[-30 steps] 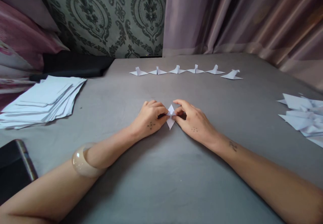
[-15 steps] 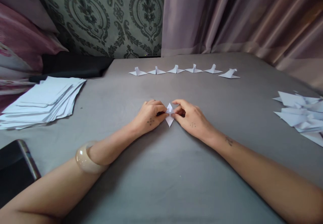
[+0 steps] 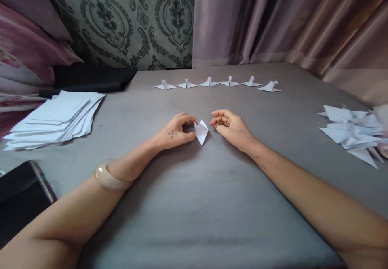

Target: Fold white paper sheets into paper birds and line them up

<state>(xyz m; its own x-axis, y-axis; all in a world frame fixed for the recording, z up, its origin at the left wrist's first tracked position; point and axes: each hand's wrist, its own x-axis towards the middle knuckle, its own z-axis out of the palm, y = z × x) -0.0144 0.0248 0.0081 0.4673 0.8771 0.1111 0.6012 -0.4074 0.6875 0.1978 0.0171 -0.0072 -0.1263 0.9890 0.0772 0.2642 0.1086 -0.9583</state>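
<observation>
White folded paper (image 3: 201, 133) sits in front of you, near the middle of the grey cloth (image 3: 212, 212), its lower point toward you. Your left hand (image 3: 176, 132) holds it at its left edge between thumb and fingers. Your right hand (image 3: 235, 131) is just beside it, not touching, fingers loosely curled and parted from the thumb. Beyond your hands stand six bird-like paper figures (image 3: 209, 83) in a row; flat sheets (image 3: 57, 117) lie stacked to your left, folded pieces (image 3: 356, 127) piled to your right.
</observation>
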